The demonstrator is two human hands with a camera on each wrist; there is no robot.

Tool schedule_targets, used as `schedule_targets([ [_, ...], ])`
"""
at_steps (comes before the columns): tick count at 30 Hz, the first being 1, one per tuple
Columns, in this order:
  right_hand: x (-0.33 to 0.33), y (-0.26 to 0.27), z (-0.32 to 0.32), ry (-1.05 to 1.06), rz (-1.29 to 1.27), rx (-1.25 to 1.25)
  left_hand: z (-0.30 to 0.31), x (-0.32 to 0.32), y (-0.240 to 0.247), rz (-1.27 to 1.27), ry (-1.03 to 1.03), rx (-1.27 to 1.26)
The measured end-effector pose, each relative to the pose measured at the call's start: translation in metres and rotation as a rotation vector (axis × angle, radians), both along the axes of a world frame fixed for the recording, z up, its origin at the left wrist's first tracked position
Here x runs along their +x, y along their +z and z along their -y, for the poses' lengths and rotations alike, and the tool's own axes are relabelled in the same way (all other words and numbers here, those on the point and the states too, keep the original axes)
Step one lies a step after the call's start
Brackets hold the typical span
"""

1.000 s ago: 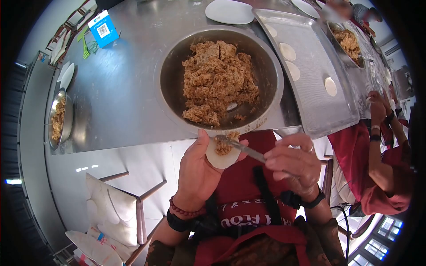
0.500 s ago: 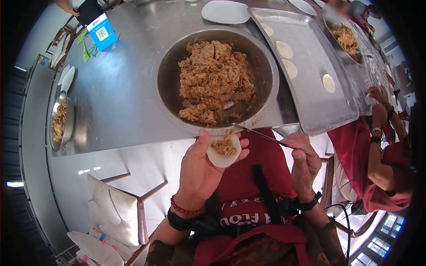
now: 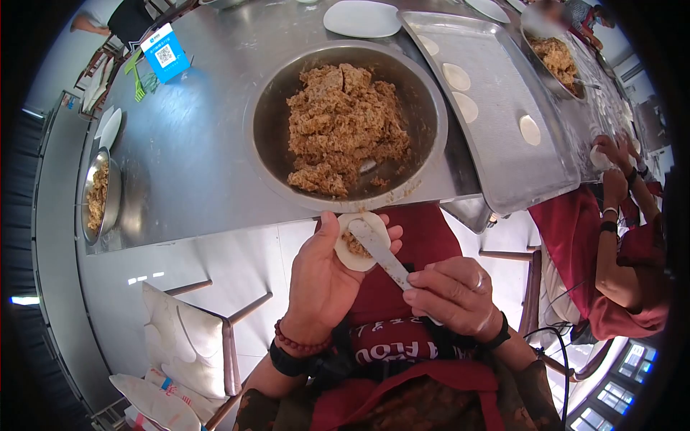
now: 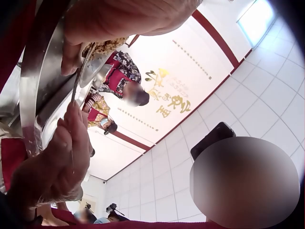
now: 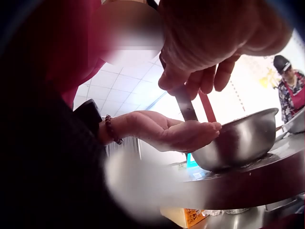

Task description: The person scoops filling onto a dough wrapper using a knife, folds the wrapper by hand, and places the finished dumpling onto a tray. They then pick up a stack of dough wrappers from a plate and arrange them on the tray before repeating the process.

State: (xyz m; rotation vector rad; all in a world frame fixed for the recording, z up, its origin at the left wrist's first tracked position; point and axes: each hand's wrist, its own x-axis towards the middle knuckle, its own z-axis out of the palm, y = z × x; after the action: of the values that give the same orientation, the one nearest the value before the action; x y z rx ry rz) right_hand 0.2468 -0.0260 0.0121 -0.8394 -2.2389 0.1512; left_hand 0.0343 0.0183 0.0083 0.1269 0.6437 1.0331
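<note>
My left hand (image 3: 325, 269) lies palm up below the bowl's near rim, a round dough wrapper (image 3: 348, 256) resting on its palm and fingers. Brown filling (image 3: 356, 246) sits in the middle of the wrapper. Pinched in my right hand (image 3: 456, 294) is a flat metal spatula (image 3: 388, 263), its blade pressed on the filling. The big steel bowl (image 3: 253, 136) holds a large mound of filling mix (image 3: 345, 122). In the right wrist view the left hand (image 5: 171, 133) appears from the side, cupped under the spatula (image 5: 185, 104).
A metal tray (image 3: 503, 161) with several wrappers (image 3: 530, 130) stands right of the bowl. Another filling bowl (image 3: 108, 205) is at the left edge, near a blue code sign (image 3: 167, 57). A chair (image 3: 190, 337) stands at lower left; another person's arm (image 3: 618, 269) is at right.
The spatula came off the filling, then returned to it with its flat face down. My right hand moved lower and left; the left hand stayed nearly still under the wrapper.
</note>
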Motion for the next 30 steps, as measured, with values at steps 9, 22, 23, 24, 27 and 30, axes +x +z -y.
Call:
schedule_targets([
  [9,0.006,0.005,0.008,0.031,-0.056,-0.121,0.008,-0.007,-0.003,0.027,0.012,-0.036],
  [22,0.012,0.013,-0.016,-0.110,-0.271,-0.269,0.007,-0.011,-0.010,0.027,-0.025,-0.035],
  [23,0.013,0.014,-0.026,-0.121,-0.326,-0.207,0.006,-0.010,-0.010,0.017,-0.029,-0.043],
  [24,0.013,0.014,-0.036,-0.202,-0.361,-0.176,0.006,-0.010,-0.010,0.023,-0.030,-0.051],
  [27,0.012,0.015,-0.068,-0.340,-0.320,-0.204,0.004,-0.007,-0.012,0.040,-0.026,-0.072],
  [30,0.008,0.014,-0.088,-0.363,-0.258,-0.278,0.002,-0.006,-0.011,0.047,-0.023,-0.085],
])
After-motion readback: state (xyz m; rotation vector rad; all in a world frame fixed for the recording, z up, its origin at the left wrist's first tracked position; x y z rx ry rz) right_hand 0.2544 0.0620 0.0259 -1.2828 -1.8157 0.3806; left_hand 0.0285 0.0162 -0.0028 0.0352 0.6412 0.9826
